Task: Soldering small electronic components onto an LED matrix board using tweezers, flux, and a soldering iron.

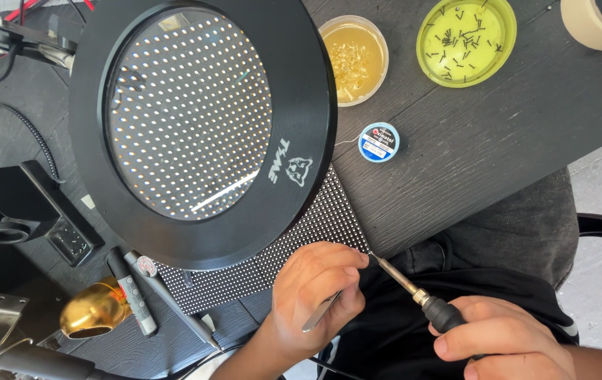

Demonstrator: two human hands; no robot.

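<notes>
Small round spool (378, 141) with blue-and-white label, center-right on the dark table. White logo mark (290, 166) on the black magnifier lamp rim, mid-frame. Small round red-and-white sticker (147, 266) on a pen-like tool, lower left.

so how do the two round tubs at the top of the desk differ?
The yellow-green tub is wider than the clear tub. The yellow-green tub holds scattered small dark pins or screws; the clear tub holds a heap of pale golden bits, too small to identify. The clear tub sits right beside the black magnifier lamp; the yellow-green tub is farther right. Both are round, open and shallow, on the dark desk.
</notes>
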